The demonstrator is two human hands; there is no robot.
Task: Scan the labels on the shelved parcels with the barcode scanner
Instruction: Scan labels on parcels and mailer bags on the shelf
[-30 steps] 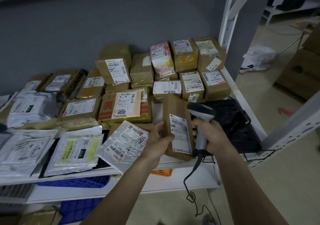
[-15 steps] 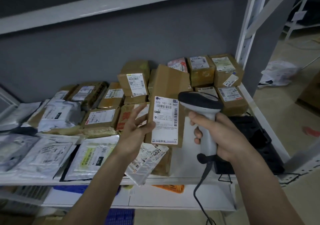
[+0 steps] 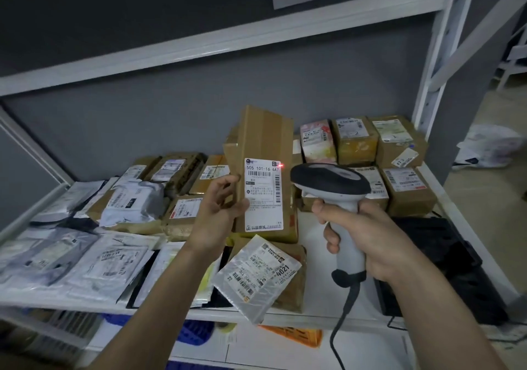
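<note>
Above shelf (image 3: 285, 317): left hand (image 3: 216, 213) pinches upright box (image 3: 263, 176); right hand (image 3: 368, 238) wraps scanner (image 3: 333, 195). Red dot on label (image 3: 263, 194) corner, off barcode; misread likely.

**1 head-worn view, looking forward and down at a parcel shelf**

There is only 1 camera, so no second view shares the scene. It sits at the person's head and faces a white metal shelf (image 3: 159, 311) against a grey wall (image 3: 171, 124), tilted downward. Both forearms enter from the bottom edge, with the left hand (image 3: 216, 215) and right hand (image 3: 368, 241) close to the lens near the centre. The wide angle bends the white upper shelf beam (image 3: 228, 47) and the white upright post (image 3: 433, 56) at right. Beige floor (image 3: 484, 198) shows at far right.
</note>
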